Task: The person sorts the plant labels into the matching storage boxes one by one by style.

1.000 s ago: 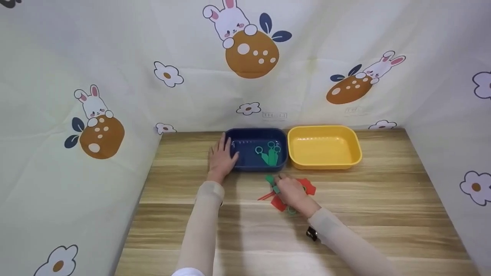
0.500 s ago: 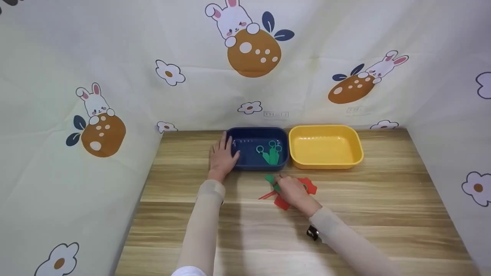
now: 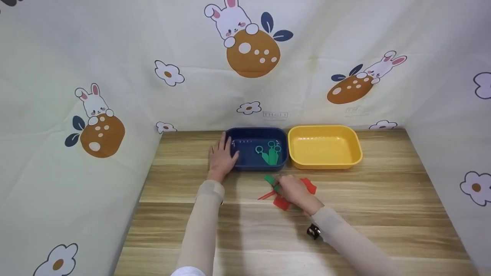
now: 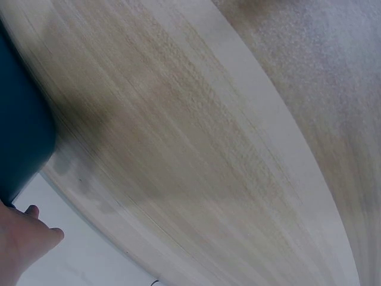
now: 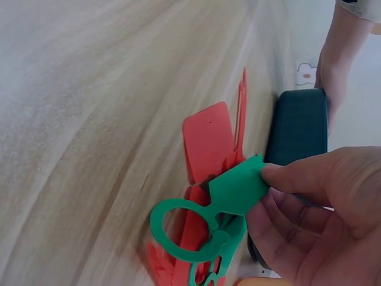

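Observation:
My left hand (image 3: 222, 158) rests against the left side of the dark blue box (image 3: 241, 168), fingers stretched along its rim. Several green ringed tags (image 3: 272, 157) lie inside that box. In front of the boxes, my right hand (image 3: 293, 189) is over a small pile of red and green plastic pieces. Thumb and fingers pinch the flat end of a green plastic tag (image 5: 238, 186), its ring hanging over the pile. Beneath it are red tags (image 5: 208, 134), one with a thin strap, and more green pieces partly hidden by the held one.
A yellow box (image 3: 326, 165) stands right beside the blue one at the back of the wooden table (image 3: 184, 184). Behind them hangs a pale cloth (image 3: 299, 92) printed with rabbits and flowers. A small black device (image 3: 313, 231) sits at the right wrist.
The right hand stays over the pile with only small shifts, and a green ring seen below it earlier is now hidden. The left hand has kept its place on the blue box.

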`<action>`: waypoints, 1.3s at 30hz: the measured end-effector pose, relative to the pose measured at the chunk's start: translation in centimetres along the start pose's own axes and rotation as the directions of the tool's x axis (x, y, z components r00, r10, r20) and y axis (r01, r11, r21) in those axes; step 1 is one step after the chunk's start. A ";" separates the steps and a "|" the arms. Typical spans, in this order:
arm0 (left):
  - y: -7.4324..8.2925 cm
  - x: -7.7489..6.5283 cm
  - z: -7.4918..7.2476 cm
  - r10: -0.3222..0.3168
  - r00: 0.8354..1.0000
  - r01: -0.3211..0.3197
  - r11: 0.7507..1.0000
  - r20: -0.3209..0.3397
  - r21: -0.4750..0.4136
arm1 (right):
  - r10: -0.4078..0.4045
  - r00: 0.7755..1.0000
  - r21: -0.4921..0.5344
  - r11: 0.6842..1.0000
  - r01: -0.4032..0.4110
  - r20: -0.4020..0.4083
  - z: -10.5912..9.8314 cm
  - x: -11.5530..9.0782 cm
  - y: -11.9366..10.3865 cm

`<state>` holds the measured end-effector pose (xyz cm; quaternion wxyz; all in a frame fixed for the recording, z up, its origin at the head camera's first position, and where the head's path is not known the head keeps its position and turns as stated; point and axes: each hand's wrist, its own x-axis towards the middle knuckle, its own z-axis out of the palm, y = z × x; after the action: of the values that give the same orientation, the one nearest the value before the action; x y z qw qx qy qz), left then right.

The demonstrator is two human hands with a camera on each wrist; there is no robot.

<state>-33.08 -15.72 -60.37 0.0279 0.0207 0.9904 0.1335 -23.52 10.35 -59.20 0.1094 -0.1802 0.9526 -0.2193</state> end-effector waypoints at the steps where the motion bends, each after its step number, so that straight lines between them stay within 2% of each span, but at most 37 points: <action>1: 0.0 0.1 0.0 0.000 1.000 0.000 1.000 0.004 0.007 | 0.004 1.000 0.016 1.000 -0.004 0.007 -0.1 0.0 0.0; 6: -0.1 0.2 0.1 -0.001 1.000 0.001 1.000 0.015 0.022 | 0.012 1.000 0.073 0.997 -0.013 0.018 -0.6 0.0 0.0; 13: -0.1 0.1 0.0 -0.002 1.000 0.001 1.000 0.014 0.022 | -0.036 0.999 0.051 0.998 0.038 -0.024 -1.8 0.0 -0.3; 21: -0.2 0.2 0.2 0.000 1.000 0.000 1.000 0.020 0.013 | 0.004 1.000 0.073 0.997 -0.004 0.004 -3.0 0.1 -0.5; 39: 0.0 0.0 0.0 0.000 1.000 0.000 1.000 0.008 -0.003 | -0.027 0.999 0.124 0.992 0.030 -0.022 -5.2 0.6 -0.7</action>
<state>-33.08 -15.77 -60.36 0.0321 0.0212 0.9901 0.1351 -25.39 11.46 -54.41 0.1078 -0.1844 0.9355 -0.2816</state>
